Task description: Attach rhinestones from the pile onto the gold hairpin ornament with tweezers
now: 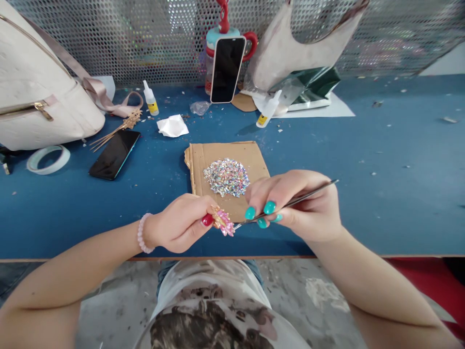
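Note:
My left hand point(187, 222) is closed on a small gold ornament point(224, 222) set with pink stones, held near the table's front edge. In my right hand point(298, 206) is a thin dark pointed tool point(307, 195), gripped like a pen. Its tip is right beside the pink stones; whether it touches them I cannot tell. Just beyond my hands lies a piece of brown cardboard point(250, 157), its near right part covered by my right hand. A heap of small glittering rhinestones point(227, 177) is spread on it.
On the blue table point(392, 184) stand two glue bottles point(151, 99). A phone point(227, 70) leans on a cup. To the left are a black phone point(114, 155), gold hairpin-like sticks point(121, 127), a tape roll point(48, 160) and a white bag point(39, 92).

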Motion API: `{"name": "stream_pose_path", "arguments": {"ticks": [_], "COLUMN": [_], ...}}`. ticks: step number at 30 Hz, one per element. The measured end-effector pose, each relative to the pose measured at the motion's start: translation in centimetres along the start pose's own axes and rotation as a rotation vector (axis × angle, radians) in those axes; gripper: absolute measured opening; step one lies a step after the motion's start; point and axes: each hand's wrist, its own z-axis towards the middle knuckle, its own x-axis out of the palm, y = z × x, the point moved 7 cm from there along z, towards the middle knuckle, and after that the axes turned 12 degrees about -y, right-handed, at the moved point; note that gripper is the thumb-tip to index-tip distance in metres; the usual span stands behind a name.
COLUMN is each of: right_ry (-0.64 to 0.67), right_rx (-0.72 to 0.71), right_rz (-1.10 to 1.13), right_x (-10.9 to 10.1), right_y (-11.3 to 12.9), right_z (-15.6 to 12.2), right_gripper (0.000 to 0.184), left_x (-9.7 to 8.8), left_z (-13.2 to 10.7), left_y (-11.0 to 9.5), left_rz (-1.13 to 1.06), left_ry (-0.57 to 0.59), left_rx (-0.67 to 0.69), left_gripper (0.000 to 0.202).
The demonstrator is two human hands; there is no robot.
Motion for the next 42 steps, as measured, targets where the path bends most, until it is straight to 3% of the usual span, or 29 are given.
{"name": "stream_pose_path", "arguments": {"ticks": [18, 30, 42], "right_ry": [0.023, -0.036, -0.012], "right_rx": [0.014, 0.000, 0.011], "right_rz": [0.049, 0.023, 0.023], "right_x": [0.33, -0.26, 0.08], "right_y": [0.05, -0.13, -0.06], "right_z": [0.05, 0.09, 0.03], "right_gripper": [0.004, 0.010, 0.013], "left_x": [-0.13, 0.01, 0.01], "left_z": [0.18, 0.08, 0.20], "left_y": [-0.09, -0.13, -0.26], "left_rz": [0.013, 0.021, 0.028], "left_ry": [0.012, 0.013, 0.005], "left_rx": [0.037, 0.013, 0.022], "left_gripper": [0.021, 0.023, 0.023]}}
